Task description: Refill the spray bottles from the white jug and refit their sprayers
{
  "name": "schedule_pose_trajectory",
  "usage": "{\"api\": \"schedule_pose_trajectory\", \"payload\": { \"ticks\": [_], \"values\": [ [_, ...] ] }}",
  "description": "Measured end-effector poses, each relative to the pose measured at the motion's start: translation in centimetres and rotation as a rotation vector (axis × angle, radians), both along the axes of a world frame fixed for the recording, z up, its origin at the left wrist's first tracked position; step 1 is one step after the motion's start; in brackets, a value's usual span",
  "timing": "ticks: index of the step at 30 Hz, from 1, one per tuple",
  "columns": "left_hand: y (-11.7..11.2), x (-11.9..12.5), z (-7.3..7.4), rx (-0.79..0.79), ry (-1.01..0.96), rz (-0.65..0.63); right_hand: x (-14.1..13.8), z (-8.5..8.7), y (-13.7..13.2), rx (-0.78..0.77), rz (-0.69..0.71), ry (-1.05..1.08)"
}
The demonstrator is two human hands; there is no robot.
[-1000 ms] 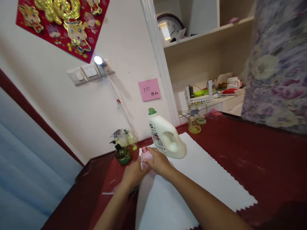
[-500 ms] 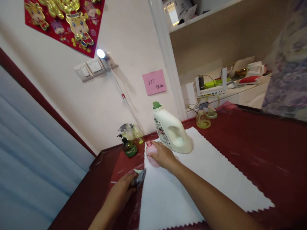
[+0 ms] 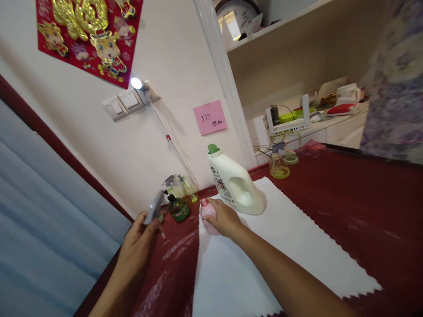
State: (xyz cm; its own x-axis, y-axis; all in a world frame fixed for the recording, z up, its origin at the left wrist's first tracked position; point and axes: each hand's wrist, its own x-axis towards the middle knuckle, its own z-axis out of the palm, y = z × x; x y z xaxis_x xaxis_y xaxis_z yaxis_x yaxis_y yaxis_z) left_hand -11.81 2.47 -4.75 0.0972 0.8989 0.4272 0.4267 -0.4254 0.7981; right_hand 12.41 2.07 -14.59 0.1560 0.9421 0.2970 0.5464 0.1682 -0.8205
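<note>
My right hand [image 3: 226, 219] grips a pink translucent bottle [image 3: 208, 216] with an uncapped neck, upright at the left edge of a white zigzag-edged cloth [image 3: 241, 264]. Raised at the left, my left hand [image 3: 137, 237] has its fingers closed on a grey spray head [image 3: 154, 208], slightly blurred, with a thin tube showing below. Behind the pink bottle stands a large white jug [image 3: 231, 182] with a handle and a green spout. Close to the spray head is a dark green pump bottle [image 3: 179, 208].
Clear spray bottles [image 3: 187, 188] stand against the wall behind the pump bottle. Another spray bottle [image 3: 279, 163] with yellowish liquid is at the back right. A white router [image 3: 291, 125] sits on the shelf beyond the red table [image 3: 330, 189].
My left hand has moved left and up with the spray head, away from the cloth's edge. My right hand still holds the pink bottle in about the same place.
</note>
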Motion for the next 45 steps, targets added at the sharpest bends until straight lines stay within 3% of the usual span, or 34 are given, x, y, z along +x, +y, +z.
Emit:
{"api": "schedule_pose_trajectory", "payload": {
  "ticks": [2, 4, 7, 10, 21, 30, 35, 45],
  "values": [
    [-0.3, 2.6, 1.8, -0.012, -0.376, -0.023, 0.0, 0.0, 0.0, 0.004, 0.003, 0.001],
    [-0.3, 5.1, 3.0, -0.007, -0.569, -0.108, 0.0, -0.1, 0.1, 0.006, 0.003, 0.0],
    [0.5, 7.8, 3.5, -0.018, -0.694, -0.179, 0.0, 0.0, 0.1, 0.006, -0.003, -0.003],
    [1.6, 9.2, 3.2, -0.049, -0.746, -0.205, 0.0, 0.1, 0.0, 0.003, -0.005, -0.005],
    [3.9, 12.1, 1.0, -0.15, -0.688, -0.229, 0.1, 0.3, 0.0, 0.004, 0.002, 0.002],
    [4.9, 12.5, -3.9, -0.294, -0.566, -0.229, 0.2, 0.5, 0.1, 0.01, -0.004, -0.008],
    [5.7, 12.0, -5.9, -0.33, -0.505, -0.24, 0.1, 0.5, 0.2, 0.009, -0.007, -0.012],
    [5.7, 11.7, -6.7, -0.291, -0.432, -0.267, 0.1, 0.3, 0.2, 0.007, -0.012, -0.033]
  ]
}}
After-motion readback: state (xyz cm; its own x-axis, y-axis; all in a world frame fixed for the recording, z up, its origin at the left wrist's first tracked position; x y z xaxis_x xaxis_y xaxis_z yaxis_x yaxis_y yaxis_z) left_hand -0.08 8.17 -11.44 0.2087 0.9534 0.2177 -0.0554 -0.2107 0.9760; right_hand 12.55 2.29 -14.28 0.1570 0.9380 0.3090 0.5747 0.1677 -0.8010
